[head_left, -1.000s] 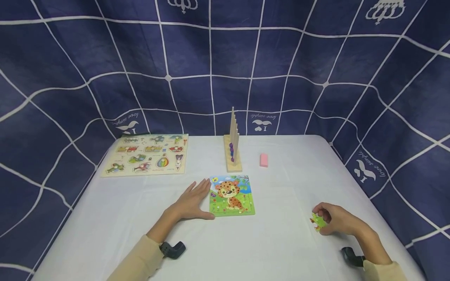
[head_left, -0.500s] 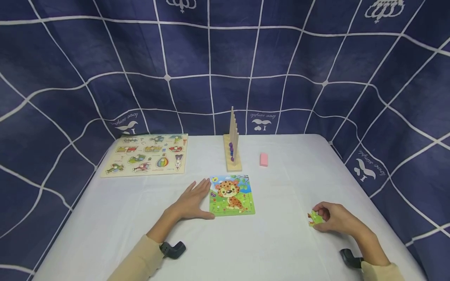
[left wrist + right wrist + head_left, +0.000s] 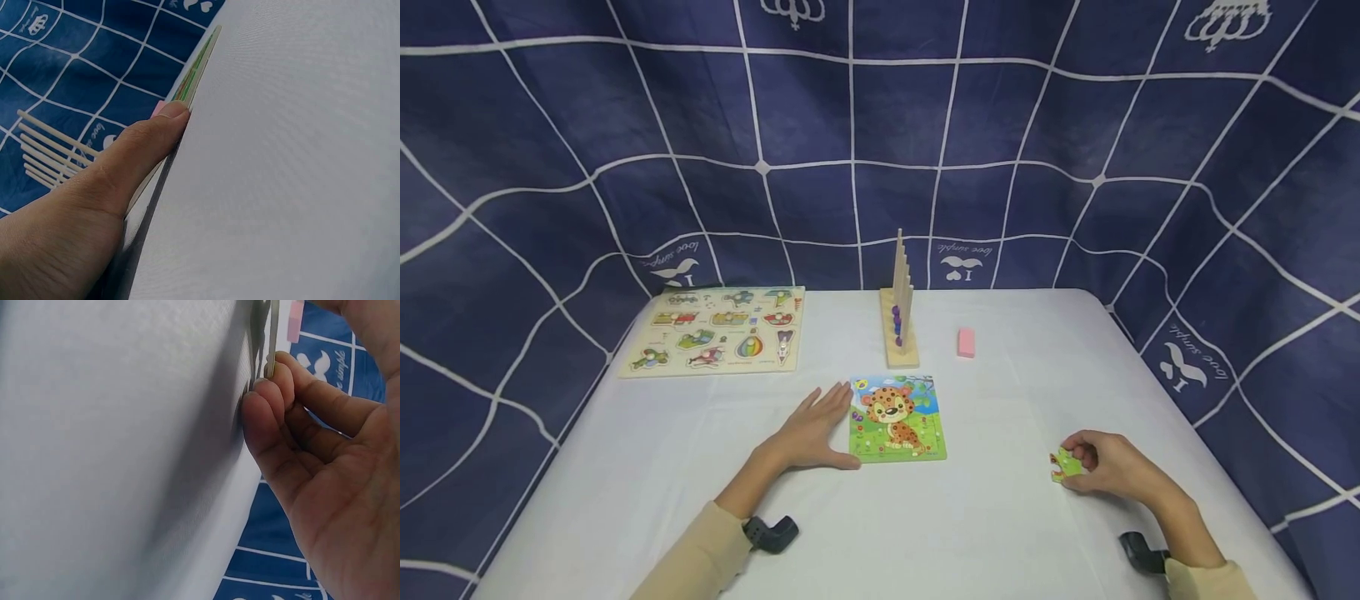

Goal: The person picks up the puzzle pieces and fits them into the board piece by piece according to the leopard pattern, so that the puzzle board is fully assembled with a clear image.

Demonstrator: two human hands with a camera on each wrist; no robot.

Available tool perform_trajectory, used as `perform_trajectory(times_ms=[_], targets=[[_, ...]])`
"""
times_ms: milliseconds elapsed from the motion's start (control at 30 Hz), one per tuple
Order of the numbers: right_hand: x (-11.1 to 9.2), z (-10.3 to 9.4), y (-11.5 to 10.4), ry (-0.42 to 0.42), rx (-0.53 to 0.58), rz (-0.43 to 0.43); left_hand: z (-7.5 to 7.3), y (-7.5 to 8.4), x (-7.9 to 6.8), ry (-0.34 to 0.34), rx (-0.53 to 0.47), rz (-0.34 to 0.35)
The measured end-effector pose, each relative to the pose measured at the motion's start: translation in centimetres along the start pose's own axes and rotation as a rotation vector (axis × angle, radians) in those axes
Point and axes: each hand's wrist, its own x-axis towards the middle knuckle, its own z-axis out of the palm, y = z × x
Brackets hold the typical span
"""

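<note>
My left hand (image 3: 811, 427) lies on the table with fingers extended along the left edge of a square leopard picture puzzle (image 3: 889, 427). Its thumb (image 3: 150, 140) is straight and touches the puzzle's near left corner. Over at the right, my right hand (image 3: 1108, 468) pinches a small green jigsaw puzzle piece (image 3: 1066, 465) between thumb and fingers, low over the table. In the right wrist view, the piece (image 3: 273, 337) shows edge-on, with fingertips close to the cloth.
A wooden picture board (image 3: 715, 332) with vehicle shapes lies at the back left. Behind the leopard puzzle stands a wooden peg stand (image 3: 902, 354) with several purple and blue beads. A pink block (image 3: 966, 342) sits to its right. Dark blue gridded cloth (image 3: 895, 125) hangs around the table.
The puzzle piece has turned in my right hand's fingers, and that hand has shifted slightly to the left. My left hand stays in place beside the leopard puzzle.
</note>
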Motion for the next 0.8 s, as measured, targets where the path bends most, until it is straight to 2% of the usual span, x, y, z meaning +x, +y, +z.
perform_trajectory(times_ms=[400,533,800], targets=[[0.4,0.0,-1.3,-0.002,0.017,-0.078,0.2,0.0,0.0,-0.009,0.009,-0.004],[0.9,0.1,-2.2,0.012,-0.005,-0.095,0.3,0.0,0.0,0.002,0.018,0.012],[2.3,0.3,-4.6,0.025,-0.029,-0.195,0.3,0.0,-0.1,0.010,0.021,0.009]])
